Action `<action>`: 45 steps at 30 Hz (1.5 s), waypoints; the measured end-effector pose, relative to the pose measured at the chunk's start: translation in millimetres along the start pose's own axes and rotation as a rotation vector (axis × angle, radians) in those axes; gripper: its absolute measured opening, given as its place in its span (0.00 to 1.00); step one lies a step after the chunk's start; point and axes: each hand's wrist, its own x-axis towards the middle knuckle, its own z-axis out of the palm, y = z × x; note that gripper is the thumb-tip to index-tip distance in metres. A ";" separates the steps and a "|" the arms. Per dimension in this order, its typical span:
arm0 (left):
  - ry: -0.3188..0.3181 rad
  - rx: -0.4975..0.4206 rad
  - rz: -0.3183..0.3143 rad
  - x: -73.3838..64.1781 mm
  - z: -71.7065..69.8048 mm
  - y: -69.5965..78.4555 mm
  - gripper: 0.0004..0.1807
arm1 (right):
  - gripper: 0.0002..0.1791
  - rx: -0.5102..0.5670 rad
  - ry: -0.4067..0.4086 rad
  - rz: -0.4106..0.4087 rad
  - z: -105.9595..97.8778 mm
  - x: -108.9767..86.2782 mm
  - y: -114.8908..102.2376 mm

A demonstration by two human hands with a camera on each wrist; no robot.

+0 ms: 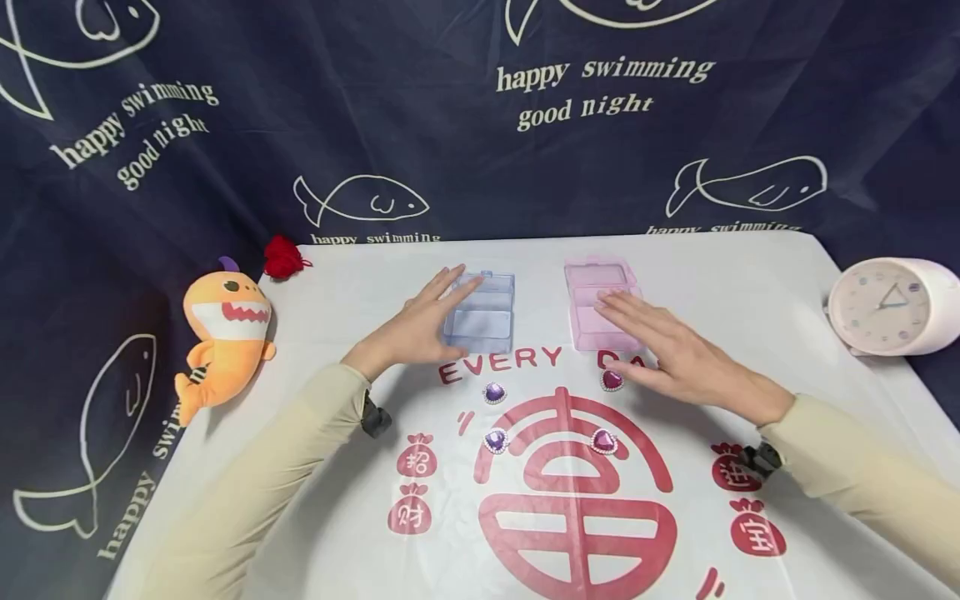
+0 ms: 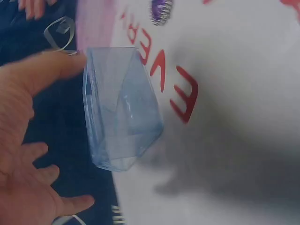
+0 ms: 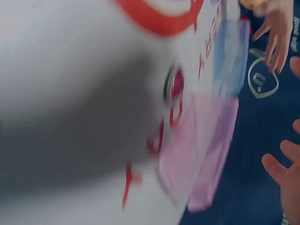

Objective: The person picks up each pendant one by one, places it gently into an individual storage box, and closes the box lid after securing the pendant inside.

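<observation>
A clear blue plastic box (image 1: 482, 331) and a clear pink plastic box (image 1: 588, 333) stand side by side at the table's far side, lids raised. My left hand (image 1: 414, 327) hovers by the blue box's left side, fingers spread; in the left wrist view its index fingertip overlaps the upper edge of the blue box (image 2: 124, 112). Over the right part of the pink box reaches my right hand (image 1: 684, 354), fingers extended and holding nothing. Before the boxes lie two purple heart gems (image 1: 494, 392) on the left and two magenta heart gems (image 1: 604, 442) on the right, with sparkly rims.
An orange shark plush (image 1: 228, 325) sits at the left table edge, near a bundle of red yarn (image 1: 283, 257). At the right edge stands a white round clock (image 1: 881, 307). A white cloth with red printing (image 1: 577, 504) covers the table; a dark curtain (image 1: 480, 125) hangs behind.
</observation>
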 end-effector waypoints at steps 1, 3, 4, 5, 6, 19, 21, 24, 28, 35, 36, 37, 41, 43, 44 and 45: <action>0.032 -0.060 -0.017 0.6 2.5 -3.9 0.57 | 0.46 0.033 0.021 -0.003 5.2 2.9 -3.8; 0.088 -0.165 -0.049 2.2 8.2 -12.1 0.57 | 0.45 0.111 0.039 0.018 15.7 9.5 -12.9; 0.110 -0.210 -0.063 3.1 11.0 -15.9 0.57 | 0.45 0.144 0.043 0.026 20.9 13.0 -17.4; 0.126 -0.254 -0.079 3.7 13.6 -19.4 0.57 | 0.45 0.171 0.042 0.034 26.0 16.5 -21.5; 0.134 -0.292 -0.097 4.4 16.3 -22.7 0.57 | 0.45 0.191 0.038 0.035 31.0 20.0 -25.2; 0.094 -0.754 -0.116 16.5 35.2 -47.2 0.56 | 0.31 0.336 -0.158 -0.002 74.7 64.0 -47.5; 0.094 -0.775 -0.112 18.0 35.9 -46.5 0.55 | 0.29 0.355 -0.223 0.010 82.1 69.1 -47.5; 0.091 -0.790 -0.118 21.3 38.9 -45.5 0.52 | 0.28 0.344 -0.292 0.030 92.6 74.8 -46.1; 0.111 -0.755 -0.153 23.6 42.7 -45.3 0.50 | 0.27 0.306 -0.328 0.030 102.3 81.0 -44.8; 0.197 -0.597 -0.226 22.0 44.4 -42.8 0.48 | 0.14 0.271 -0.318 -0.059 110.1 84.8 -40.7; 0.204 -0.586 -0.231 22.1 44.7 -42.9 0.48 | 0.12 0.268 -0.316 -0.072 110.3 84.7 -40.1; 0.208 -0.577 -0.233 22.3 45.1 -43.2 0.47 | 0.11 0.265 -0.317 -0.084 110.2 84.8 -39.5; 0.218 -0.558 -0.225 23.4 47.0 -45.2 0.46 | 0.10 0.260 -0.314 -0.130 109.8 85.0 -37.7; 0.220 -0.548 -0.220 23.7 47.1 -45.9 0.46 | 0.09 0.252 -0.315 -0.145 110.0 85.2 -37.3; 0.220 -0.543 -0.216 23.7 46.9 -46.2 0.47 | 0.09 0.250 -0.315 -0.150 110.4 85.3 -37.2; 0.220 -0.535 -0.214 23.8 46.4 -46.3 0.47 | 0.09 0.247 -0.315 -0.153 110.6 85.4 -37.2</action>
